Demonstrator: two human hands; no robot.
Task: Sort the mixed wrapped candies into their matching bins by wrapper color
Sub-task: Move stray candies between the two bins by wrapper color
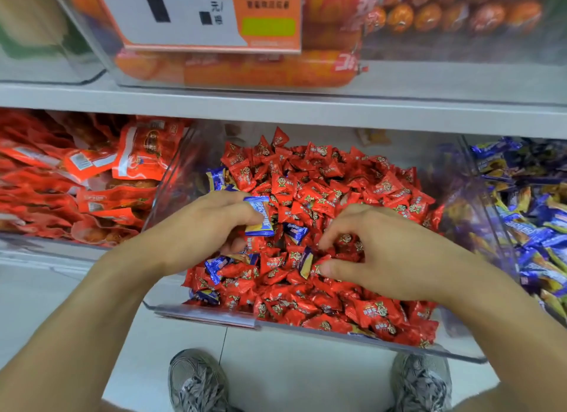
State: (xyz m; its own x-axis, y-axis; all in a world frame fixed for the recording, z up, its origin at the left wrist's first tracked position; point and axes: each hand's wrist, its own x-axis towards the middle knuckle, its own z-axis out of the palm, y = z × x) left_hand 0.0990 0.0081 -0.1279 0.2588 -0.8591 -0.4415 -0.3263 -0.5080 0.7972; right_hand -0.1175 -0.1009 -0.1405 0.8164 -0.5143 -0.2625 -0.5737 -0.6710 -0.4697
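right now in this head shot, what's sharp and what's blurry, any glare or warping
Head view: the red candies and both hands, left hand and right hand, are fairly sharp; the upper shelf's price sign and orange packs are blurred; the clear bin's wall shows soft glare; wide-angle bending curves the shelf edge.

A single head-worn wide-angle camera looked forward and steeply down from close range, its view centred on the clear bin (306,327) beneath the left hand (211,227) and right hand (383,252). Shelving (276,108) filled the frame above the hands; grey shoes (196,381) on floor tiles sat below them, near the wearer.
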